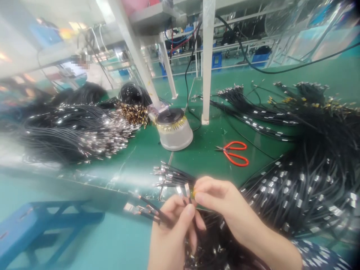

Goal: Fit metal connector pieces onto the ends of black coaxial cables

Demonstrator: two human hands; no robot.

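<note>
Several black cables [161,216] with silvery metal plug ends are closed in my left hand [174,221]. Two of their plugs [187,189] stick up between its thumb and forefinger. My right hand [221,197] is pinched just beside those plugs, with a small yellow piece [194,192] at its fingertips; the kind of piece is too small to make out. Behind both hands, more black cables [180,174] lie with their plug ends to the left. A dark bundle of cables [216,236] fills the space below my hands.
Red-handled scissors [235,153] lie on the green table [208,165]. A white round stand [176,137] with yellow pieces around its rim stands behind. Large cable heaps [70,127] flank both sides. White posts [208,67] rise from the table. A blue stool [25,225] is at left; a person sits beyond.
</note>
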